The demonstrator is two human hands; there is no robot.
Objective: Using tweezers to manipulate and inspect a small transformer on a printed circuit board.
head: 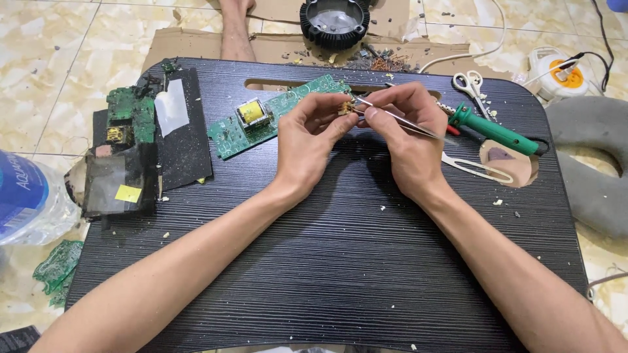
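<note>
**Tweezers meet a small part over the lap desk**

While the left hand [307, 134] pinches a small tan component [344, 107] between thumb and fingertips, the right hand [405, 127] is closed around slim metal tweezers [392, 117], whose tips touch that component (too small to identify further). Both hands hover above the black ribbed lap desk [327, 261]. Just left of the left hand lies a green circuit board [275, 114] carrying a yellow transformer [252, 112]. Right of the right hand rests a green-handled soldering iron [494, 131], with scissors [470, 85] beyond it. Farther left sit dark, dismantled boards [131, 137] and a plastic water bottle [26, 196].
</note>
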